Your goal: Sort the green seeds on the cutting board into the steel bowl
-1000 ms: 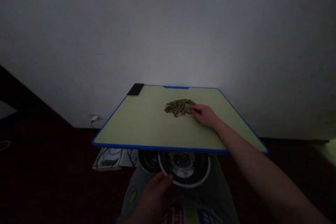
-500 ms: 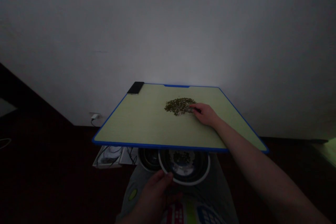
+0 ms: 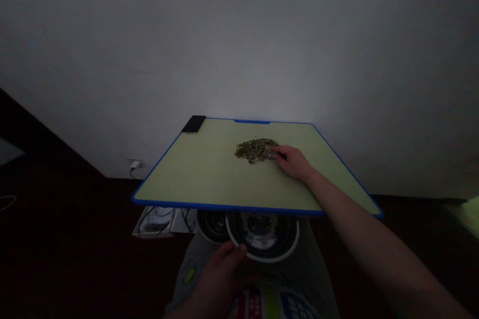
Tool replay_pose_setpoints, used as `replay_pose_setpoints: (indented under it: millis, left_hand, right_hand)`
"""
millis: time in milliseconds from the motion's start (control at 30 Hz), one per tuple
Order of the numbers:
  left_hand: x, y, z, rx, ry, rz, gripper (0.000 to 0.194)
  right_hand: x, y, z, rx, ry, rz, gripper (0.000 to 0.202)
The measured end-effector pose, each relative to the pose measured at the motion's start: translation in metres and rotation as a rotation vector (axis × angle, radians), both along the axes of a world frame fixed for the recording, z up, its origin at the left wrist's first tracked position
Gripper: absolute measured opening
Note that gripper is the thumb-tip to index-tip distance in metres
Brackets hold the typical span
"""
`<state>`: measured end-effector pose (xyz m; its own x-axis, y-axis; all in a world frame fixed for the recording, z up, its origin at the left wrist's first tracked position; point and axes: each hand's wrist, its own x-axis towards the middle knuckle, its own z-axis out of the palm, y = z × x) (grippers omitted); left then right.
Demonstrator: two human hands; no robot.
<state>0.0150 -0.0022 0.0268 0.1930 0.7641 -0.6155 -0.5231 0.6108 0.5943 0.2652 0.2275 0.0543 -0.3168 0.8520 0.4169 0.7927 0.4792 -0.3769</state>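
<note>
My right hand [image 3: 293,160] rests at the right edge of a flat pile of small greenish-brown seeds or beans [image 3: 251,149] on the pale table [image 3: 202,179]. Its thumb and fingers are pinched together, and whatever lies between them is too small to make out. Below the table's near edge, my left hand [image 3: 224,269] grips the rim of a metal bowl [image 3: 269,260], thumb on the rim. Some of the same small dark pieces and some pale bits lie in that bowl. A second metal bowl [image 3: 204,233] sits to its left, partly hidden by the first.
A dark phone [image 3: 193,124] lies at the table's far left corner. A white wall [image 3: 239,40] stands behind the table. Under the left side is an open box with cables [image 3: 155,222]. A white charger [image 3: 135,164] is plugged into the wall at left.
Almost nothing differs. Both hands hold nearly the same places, the right at the pile's edge and the left on the bowl's rim.
</note>
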Motion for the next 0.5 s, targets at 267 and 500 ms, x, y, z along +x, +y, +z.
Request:
replay_pose_setpoints:
  millis: [267,500]
  left_hand:
    - [-0.0015,-0.0008,-0.0053,0.013,-0.007,-0.008,0.019]
    - [-0.0017,-0.0014,-0.0042,0.012,-0.003,-0.007,0.02]
  right_hand:
    - [-0.0018,-0.0025,0.0005,-0.012,0.018,0.079,0.034]
    - [-0.0074,-0.0022,0.0018,-0.001,0.026,0.074,0.033]
